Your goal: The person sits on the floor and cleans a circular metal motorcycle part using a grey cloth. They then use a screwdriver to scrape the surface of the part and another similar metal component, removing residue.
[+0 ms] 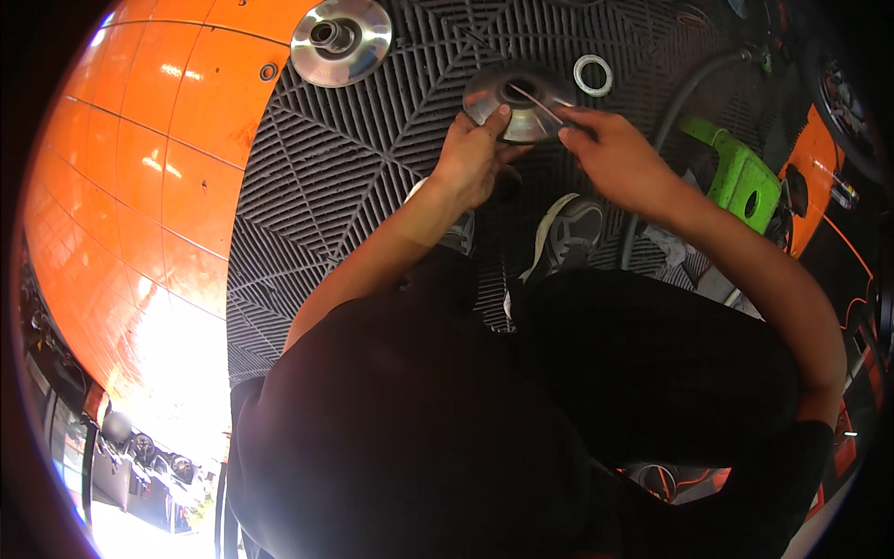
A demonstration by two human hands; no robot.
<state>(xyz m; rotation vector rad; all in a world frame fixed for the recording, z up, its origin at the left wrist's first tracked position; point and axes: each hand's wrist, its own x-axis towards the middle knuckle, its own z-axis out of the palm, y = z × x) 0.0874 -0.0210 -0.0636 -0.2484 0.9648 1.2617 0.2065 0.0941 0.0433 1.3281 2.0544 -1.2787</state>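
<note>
A shiny, cone-shaped metal pulley disc (533,128) with a dark central hole is held above the mat in front of me. My left hand (470,160) grips its near left edge, thumb on the upper face and the other fingers underneath. Closed around a thin metal tool (536,101), my right hand (610,154) is at the disc's right side. The tool's slender shaft slants across the face, its tip at the central hole; whether it touches the inside cannot be seen. A second metal pulley disc (368,39) with a raised hub lies at the far left.
A flat metal ring (593,75) lies on the black ribbed mat (307,177) right of the held disc. At right are a green plastic stool (745,186) and a dark hose (684,93). A small ring (269,72) rests on the orange floor (130,140). My shoes (570,233) are below my hands.
</note>
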